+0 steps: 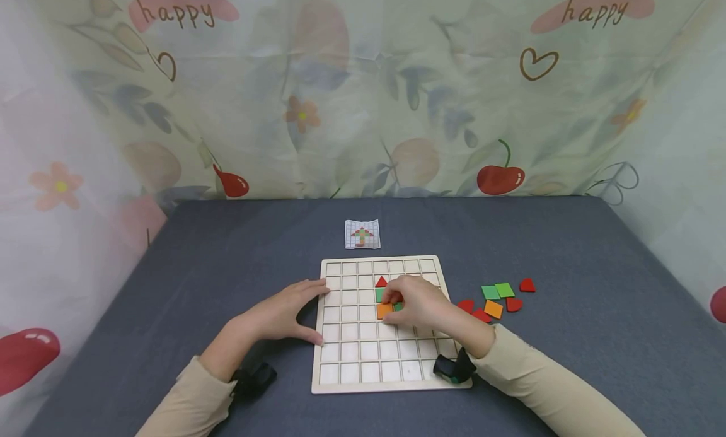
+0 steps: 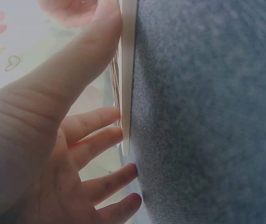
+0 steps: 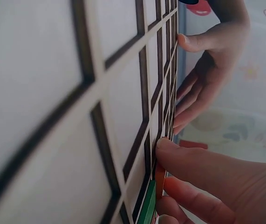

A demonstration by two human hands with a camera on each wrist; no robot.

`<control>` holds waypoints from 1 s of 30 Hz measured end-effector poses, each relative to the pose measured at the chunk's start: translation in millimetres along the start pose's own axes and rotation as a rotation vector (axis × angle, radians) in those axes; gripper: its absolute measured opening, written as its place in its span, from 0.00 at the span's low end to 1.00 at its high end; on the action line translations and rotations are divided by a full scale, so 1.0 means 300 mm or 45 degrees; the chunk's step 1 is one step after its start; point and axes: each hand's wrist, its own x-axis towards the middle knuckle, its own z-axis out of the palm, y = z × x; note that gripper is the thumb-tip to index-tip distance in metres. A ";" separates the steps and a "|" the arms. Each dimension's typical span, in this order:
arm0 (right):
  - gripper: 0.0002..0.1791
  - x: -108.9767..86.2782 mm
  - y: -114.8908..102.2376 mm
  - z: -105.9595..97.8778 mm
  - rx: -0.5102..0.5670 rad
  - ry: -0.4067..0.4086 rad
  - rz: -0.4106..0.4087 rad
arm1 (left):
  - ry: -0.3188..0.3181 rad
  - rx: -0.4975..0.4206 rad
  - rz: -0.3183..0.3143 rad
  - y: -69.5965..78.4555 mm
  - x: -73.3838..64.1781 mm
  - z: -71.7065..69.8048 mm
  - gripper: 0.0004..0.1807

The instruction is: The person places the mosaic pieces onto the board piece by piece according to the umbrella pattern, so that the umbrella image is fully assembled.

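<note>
Sleeves [image 1: 190,396], beige, come in nearest, at 8 and 4 o'clock of the board [image 1: 350,350], with a black camera [image 1: 452,366] on each wrist. The wooden board lies flat on the dark tabletop [image 1: 164,336], divided into rows of shallow square cells. Of the two hands, the left hand [image 1: 280,311] is at 9 o'clock, fingers spread, thumb and fingertips touching the board's edge. The right hand [image 1: 418,303], at 2 o'clock, pinches an orange tile [image 1: 384,311] between thumb and finger, over a cell close to the board's middle; whether it sits flush I cannot tell. At its 3 o'clock, a green tile [image 1: 399,306] is partly hidden by the fingers. At its 12 o'clock, one cell holds a second green tile [image 1: 380,295], and the cell beyond holds a red triangle [image 1: 382,282]. Between 2 and 3 o'clock, off the board, are loose tiles [image 1: 493,309]: one orange, two green, four red. Between 11 and 12, beyond the board, lies a card [image 1: 355,241] with a coloured grid pattern. Farthest hangs a printed curtain [image 1: 363,109].
</note>
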 end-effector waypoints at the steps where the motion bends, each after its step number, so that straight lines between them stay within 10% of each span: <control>1: 0.10 0.000 0.000 0.000 0.002 0.000 0.002 | 0.001 0.001 0.001 0.000 0.000 0.000 0.49; 30: 0.13 -0.118 0.252 -0.212 0.160 0.146 0.072 | -0.008 0.000 -0.009 -0.004 0.002 0.000 0.50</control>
